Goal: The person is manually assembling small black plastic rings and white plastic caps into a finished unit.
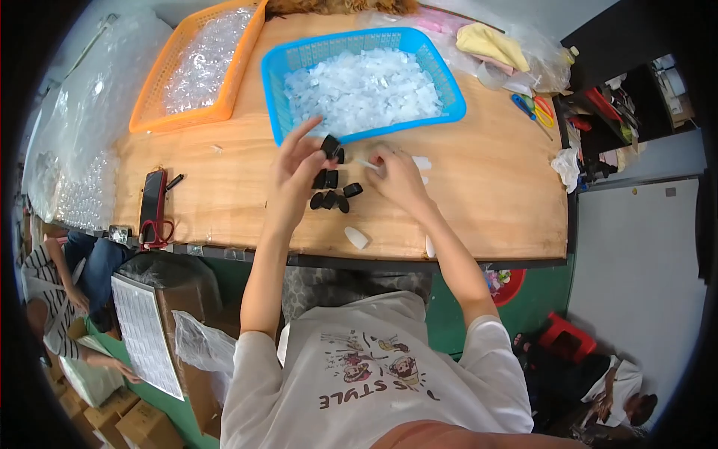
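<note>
My left hand (296,166) is over the table in front of the blue basket, index finger raised. Its thumb and other fingers appear closed on a small black block-like piece (330,145). Just to the right, my right hand (396,176) pinches a small, thin white piece (366,164) that points toward the left hand. Between and below the hands lie several black pieces (329,199), some rounded and some blocky. A white, pointed oval piece (356,238) rests nearer the table's front edge. More flat white pieces (422,162) lie beside my right hand.
The blue basket (452,112) holds many translucent pieces. An orange basket (139,120) of clear pieces stands left. A phone (153,196) and red-framed glasses (155,233) lie at left. Scissors (544,111) and a yellow cloth (491,46) are at right. Two people sit beyond the table.
</note>
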`<state>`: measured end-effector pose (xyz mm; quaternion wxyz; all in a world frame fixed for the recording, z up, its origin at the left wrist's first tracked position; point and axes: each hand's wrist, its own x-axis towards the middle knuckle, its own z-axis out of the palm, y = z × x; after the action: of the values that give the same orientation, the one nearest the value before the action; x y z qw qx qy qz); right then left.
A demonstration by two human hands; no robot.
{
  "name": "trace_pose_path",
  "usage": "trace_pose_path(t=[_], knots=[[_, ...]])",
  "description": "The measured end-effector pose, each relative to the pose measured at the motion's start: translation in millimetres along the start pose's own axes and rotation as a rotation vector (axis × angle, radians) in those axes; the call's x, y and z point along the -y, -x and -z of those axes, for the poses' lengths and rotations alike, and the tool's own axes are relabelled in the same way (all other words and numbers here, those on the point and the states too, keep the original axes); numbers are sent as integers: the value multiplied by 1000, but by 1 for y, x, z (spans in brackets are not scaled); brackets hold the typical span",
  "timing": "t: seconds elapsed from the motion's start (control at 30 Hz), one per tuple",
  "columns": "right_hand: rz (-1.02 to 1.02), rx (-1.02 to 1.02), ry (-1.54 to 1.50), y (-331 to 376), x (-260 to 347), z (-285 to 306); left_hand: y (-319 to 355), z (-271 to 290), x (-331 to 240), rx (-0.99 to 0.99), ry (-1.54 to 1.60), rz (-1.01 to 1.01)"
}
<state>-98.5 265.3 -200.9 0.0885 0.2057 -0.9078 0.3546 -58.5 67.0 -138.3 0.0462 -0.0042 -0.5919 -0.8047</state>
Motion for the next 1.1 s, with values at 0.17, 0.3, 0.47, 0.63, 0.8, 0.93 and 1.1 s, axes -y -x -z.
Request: trace_pose_path(t=[0.17, 0.3, 0.47, 0.63, 0.8, 0.93, 1.1], knots=[[-80, 34, -719, -22, 33, 63, -53, -16, 3, 329, 357, 36], [-96, -272, -1040, -37, 45, 61, -63, 1, 45, 417, 610, -72], [-184, -298, -1131, -16, 33, 38, -49, -21, 38, 225, 545, -63], [49, -371, -554, -14, 39, 35, -45, -14, 36, 249, 535, 94], [151, -400, -400, -15, 43, 34, -41, -23, 27, 292, 616, 159], [195, -447, -352, -14, 45, 33, -39, -22, 31, 305, 538, 139], [166, -440, -365, -14, 43, 32, -37, -26, 31, 314, 384, 72]])
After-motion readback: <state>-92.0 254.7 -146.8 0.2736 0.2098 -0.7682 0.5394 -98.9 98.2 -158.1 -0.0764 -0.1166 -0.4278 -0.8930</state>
